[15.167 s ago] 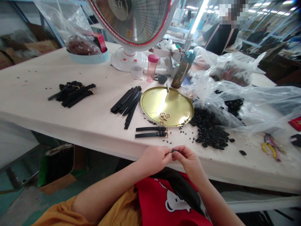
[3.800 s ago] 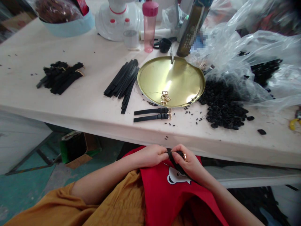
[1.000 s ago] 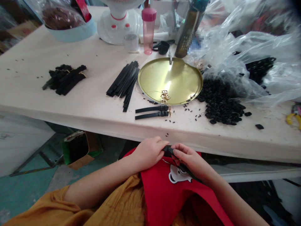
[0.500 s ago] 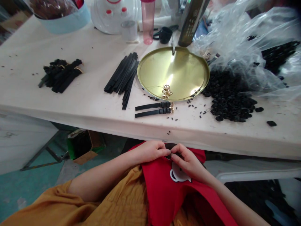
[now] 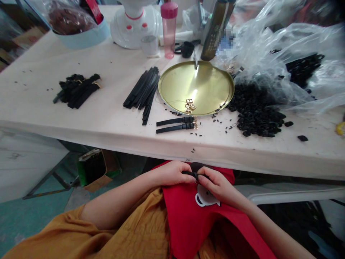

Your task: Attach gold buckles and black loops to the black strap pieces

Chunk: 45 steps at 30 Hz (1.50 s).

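— What are your hands doing?

— My left hand (image 5: pixel 175 174) is pinching a black strip (image 5: pixel 191 174) between thumb and fingers, and my right hand (image 5: pixel 215 181) is pinching the same strip, the fingertips of both nearly meeting.

— Where are you holding it?

— I'm holding it on my side of the gold tray (image 5: pixel 196 84), off the bench (image 5: pixel 113 115), above my red apron (image 5: pixel 185 219).

— What is the tray carrying?

— Some gold buckles (image 5: pixel 189 105) are lying in the part nearest me.

— And around it?

— Two buckled straps (image 5: pixel 175 124) are lying side by side just in front of the tray. A fan of loose strips (image 5: pixel 141 90) is lying just left of it, and a bundle of black straps (image 5: pixel 79 90) is resting farther left. To the tray's right, a heap of black loops (image 5: pixel 254 117) is spreading out, with a clear plastic bag (image 5: pixel 275 81) overlapping its back.

— Anything behind?

— A pink bottle (image 5: pixel 169 36) is standing beyond the tray, slightly to its left, and a black cup (image 5: pixel 187 49) is sitting near that bottle.
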### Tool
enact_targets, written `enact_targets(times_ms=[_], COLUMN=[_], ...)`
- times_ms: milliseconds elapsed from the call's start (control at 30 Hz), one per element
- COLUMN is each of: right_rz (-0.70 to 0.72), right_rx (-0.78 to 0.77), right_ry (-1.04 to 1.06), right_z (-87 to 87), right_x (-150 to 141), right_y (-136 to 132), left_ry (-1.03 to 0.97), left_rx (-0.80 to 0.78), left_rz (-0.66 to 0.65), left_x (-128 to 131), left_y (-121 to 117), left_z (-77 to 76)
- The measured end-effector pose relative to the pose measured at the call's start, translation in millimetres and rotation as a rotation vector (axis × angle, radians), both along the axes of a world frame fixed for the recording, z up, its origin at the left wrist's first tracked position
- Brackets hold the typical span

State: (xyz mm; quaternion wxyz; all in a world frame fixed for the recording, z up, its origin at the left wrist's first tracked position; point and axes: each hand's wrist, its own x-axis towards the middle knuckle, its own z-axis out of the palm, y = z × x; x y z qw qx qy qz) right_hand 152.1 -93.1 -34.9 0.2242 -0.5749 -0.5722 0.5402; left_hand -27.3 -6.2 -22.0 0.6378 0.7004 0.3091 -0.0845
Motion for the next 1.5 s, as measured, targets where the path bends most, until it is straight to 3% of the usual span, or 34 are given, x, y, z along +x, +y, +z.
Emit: enact_targets(times_ms=[200,367,467,633,733,1033,1133,1333,1500], right_rz=[0.026,0.072,0.14,0.142,0.098,0.075,0.107,0.158,0.111], right_rx=[0.051,0.424,0.505,0.293,0.17,0.08,0.122,0.178,0.107], right_ry=[-0.043,-0.417,-0.566,-0.545,-0.465,-0.244,-0.258,-0.35,-0.263], right_z=[-3.8,9.1,9.9,4.2,5.9,6.1,0.9,-6.0,-2.5], right_x=[-2,-3,-3,-7,-9,-4,-5,-7,-4], right_y=[-3,2,4,5,8,12,9,4,5], left_ry=[0.05,-0.026,-0.009,0.017,0.059,0.046,0.063,0.101,0.094], left_rx=[0.222,0.039,0.011,0.351,0.417,0.329,0.294,0.405,0.182], left_rz=[-0.141,-0.04,-0.002,0.017,-0.068,-0.173,-0.175,-0.175,-0.176], left_x=[2,-4,-9,-10,-9,-6,-2,4,1], left_y=[-1,3,3,2,3,12,9,1,1], left_z=[13.2,19.4,17.7,15.4,14.6,12.2,6.5,1.3,11.8])
